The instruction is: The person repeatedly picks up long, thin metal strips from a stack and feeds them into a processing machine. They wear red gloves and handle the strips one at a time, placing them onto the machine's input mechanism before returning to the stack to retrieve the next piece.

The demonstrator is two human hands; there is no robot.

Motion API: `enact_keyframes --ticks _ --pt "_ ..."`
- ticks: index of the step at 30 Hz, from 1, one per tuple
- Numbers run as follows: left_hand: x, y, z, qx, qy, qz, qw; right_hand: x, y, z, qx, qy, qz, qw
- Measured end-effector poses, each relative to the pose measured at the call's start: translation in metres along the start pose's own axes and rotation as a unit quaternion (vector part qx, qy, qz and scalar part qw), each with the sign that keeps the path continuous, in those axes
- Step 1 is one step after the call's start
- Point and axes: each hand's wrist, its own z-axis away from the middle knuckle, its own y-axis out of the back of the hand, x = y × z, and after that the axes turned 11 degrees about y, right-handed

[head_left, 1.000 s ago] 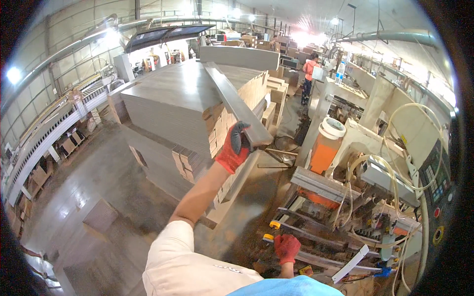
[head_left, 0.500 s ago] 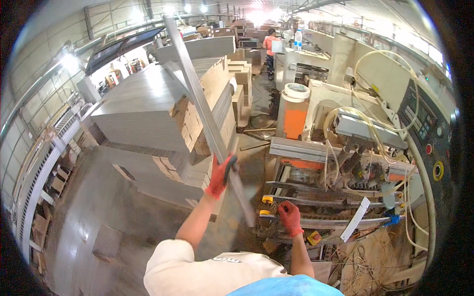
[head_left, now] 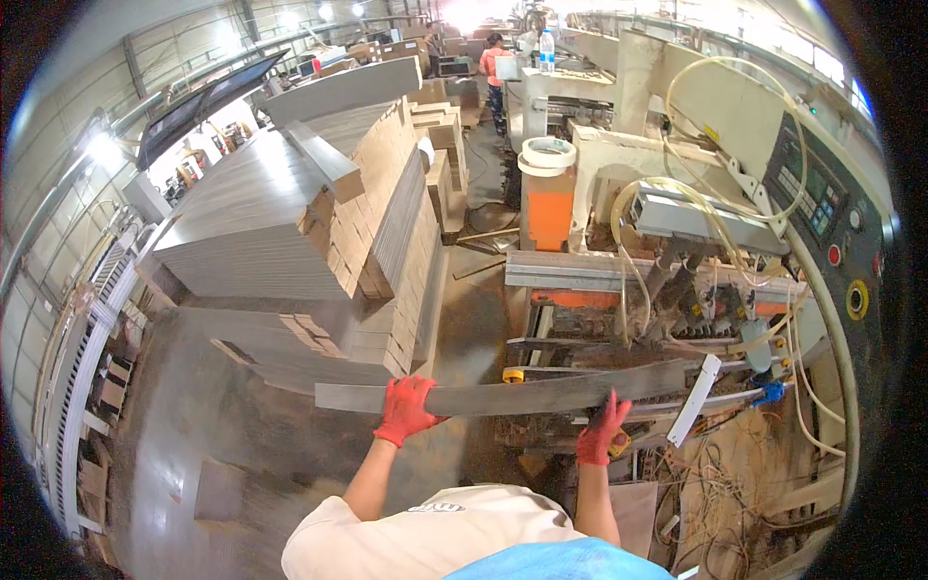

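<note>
A long, narrow grey board (head_left: 512, 397) lies crosswise in front of me, its right part over the machine's rails. My left hand (head_left: 406, 412), in a red glove, grips it near its left end. Farther right, my right hand (head_left: 603, 430), gloved in red with dark fingertips, is closed on the near edge of the same board; part of its grip is hard to see. Just right of that hand, a white strip (head_left: 694, 400) slants across the rails.
Stacked grey panels (head_left: 261, 253) with brown edges stand at left. On the right are the machine's metal beam (head_left: 570, 271), pale hoses and a control panel (head_left: 822, 208). Tangled cables (head_left: 720, 493) lie at lower right. A person in a pink top (head_left: 494, 66) stands far ahead.
The board has swung from steeply upright to crosswise, its far end coming down to the right. My right hand, empty before, has risen and taken hold of it. The view has shifted right.
</note>
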Motion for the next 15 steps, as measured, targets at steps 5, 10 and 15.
enact_keyframes --ticks 5,10,15 --pt "0.001 -0.001 -0.030 -0.078 -0.013 -0.006 0.997 -0.014 0.064 -0.048 -0.218 -0.103 0.180 0.953" --pt "-0.002 -0.028 -0.053 -0.162 -0.013 -0.033 0.986 -0.092 0.080 -0.080 0.032 0.342 0.702 0.624" --pt "0.002 -0.044 -0.081 -0.143 -0.039 -0.035 0.988 -0.106 0.149 -0.136 0.106 0.254 0.803 0.529"
